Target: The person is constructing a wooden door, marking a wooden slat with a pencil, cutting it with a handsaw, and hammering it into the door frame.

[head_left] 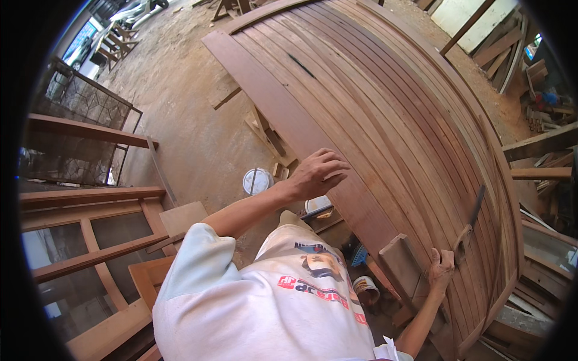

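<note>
A large panel of reddish-brown wooden slats [361, 120] with a curved frame lies in front of me. My left hand [319, 172] is over its near edge, fingers loosely bent and apart, with nothing seen in them. On the right part of the panel, my right hand [441, 271] has its fingers curled; what they hold, if anything, is hidden. Right beside those fingers lies a tool with a narrow dark blade and a brownish handle [462, 242]; whether they touch it I cannot tell. A flat wooden block [400, 260] rests near the right wrist, at the panel's near edge. A thin dark green strip [301, 65] lies farther up the slats.
White buckets [257, 181] and wood offcuts [265, 133] are on the dirt floor below the near edge. At left stand glazed wooden frames [99, 240] and a metal grille [84, 99]. Scrap timber [545, 144] is piled at right. A small paint can [365, 289] sits near my body.
</note>
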The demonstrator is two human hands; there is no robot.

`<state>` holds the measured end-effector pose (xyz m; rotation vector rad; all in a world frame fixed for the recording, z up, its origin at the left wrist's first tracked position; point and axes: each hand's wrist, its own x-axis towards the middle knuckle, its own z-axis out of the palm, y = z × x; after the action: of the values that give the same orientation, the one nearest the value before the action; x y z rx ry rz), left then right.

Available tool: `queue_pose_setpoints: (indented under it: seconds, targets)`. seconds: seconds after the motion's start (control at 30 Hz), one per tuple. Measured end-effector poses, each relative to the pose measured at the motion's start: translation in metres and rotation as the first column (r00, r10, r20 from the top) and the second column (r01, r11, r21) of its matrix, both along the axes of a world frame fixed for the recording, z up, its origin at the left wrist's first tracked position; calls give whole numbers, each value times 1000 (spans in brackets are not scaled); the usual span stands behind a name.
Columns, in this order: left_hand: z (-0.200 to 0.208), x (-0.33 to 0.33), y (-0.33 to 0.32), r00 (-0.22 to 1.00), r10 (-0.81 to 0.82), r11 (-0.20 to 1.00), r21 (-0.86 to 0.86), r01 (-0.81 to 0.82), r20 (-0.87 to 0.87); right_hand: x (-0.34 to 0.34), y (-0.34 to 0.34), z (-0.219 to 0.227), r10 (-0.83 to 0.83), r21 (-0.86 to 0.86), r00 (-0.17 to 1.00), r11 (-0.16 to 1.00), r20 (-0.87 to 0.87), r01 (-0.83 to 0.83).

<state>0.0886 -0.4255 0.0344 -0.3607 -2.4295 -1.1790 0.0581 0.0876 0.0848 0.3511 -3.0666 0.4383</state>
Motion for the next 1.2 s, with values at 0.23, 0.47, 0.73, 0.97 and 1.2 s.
queue_pose_setpoints:
  seconds: [0.23,0.47,0.73,0.97,1.2]
  targets:
    - [-81,208,-4,845,429,903,-150,-402,320,-27,16,-25,-22,169,993,986,117,2]
    - [-95,389,55,309,397,807,-168,-567,864,6,-75,35,128,-76,959,986,-253,-152]
    - [-206,513,32,-90,293,719,-282,-635,952,115,-256,29,520,-392,695,849,497,-355]
    - [-207,500,-104,113,342,746,-197,-636,933,213,-387,-64,595,-157,407,675,693,-721]
    - [-181,421,-255,432,493,721,-76,-689,755,209,-542,-39,771,-419,400,616,496,-667]
